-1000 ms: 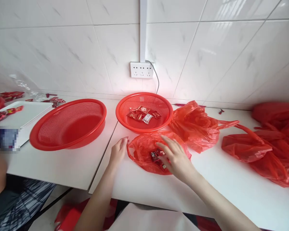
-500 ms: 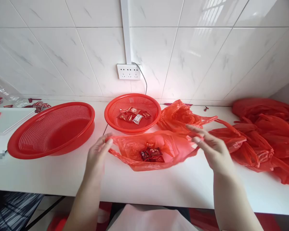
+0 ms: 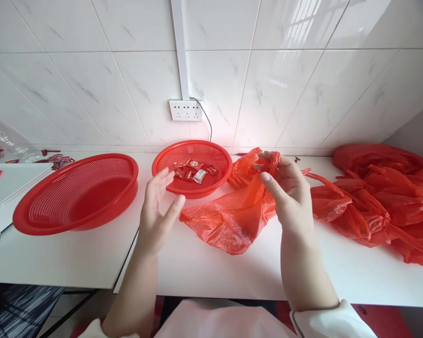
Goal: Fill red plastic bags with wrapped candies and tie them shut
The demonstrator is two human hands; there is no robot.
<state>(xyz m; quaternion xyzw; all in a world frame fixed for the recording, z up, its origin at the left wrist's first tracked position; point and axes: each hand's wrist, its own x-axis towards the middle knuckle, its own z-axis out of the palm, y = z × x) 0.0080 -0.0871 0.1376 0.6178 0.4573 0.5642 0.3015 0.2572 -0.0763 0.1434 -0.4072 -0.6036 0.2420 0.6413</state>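
Observation:
A thin red plastic bag (image 3: 229, 227) hangs slanting over the white table, its gathered top caught in the fingers of my right hand (image 3: 292, 188). The sweets inside it are hidden by the folded plastic. My left hand (image 3: 157, 211) is open, fingers and thumb apart, just left of the bag and holding nothing. Behind the bag stands a round red basket (image 3: 158, 166) with several wrapped sweets (image 3: 193, 171) in it. Another red plastic bag (image 3: 241, 169) lies right of this basket, partly covered by the held one.
A larger red basket (image 3: 75, 218) sits tilted at the left, beside a white tray (image 3: 24, 176). A heap of red plastic bags (image 3: 384, 202) covers the table's right side. A power socket (image 3: 185, 111) is on the tiled wall. A seam splits the table.
Both hands had been spreading the bag's mouth, with wrapped sweets visible inside. Now its top is gathered in my right hand, raised and moved left; my left hand has let go.

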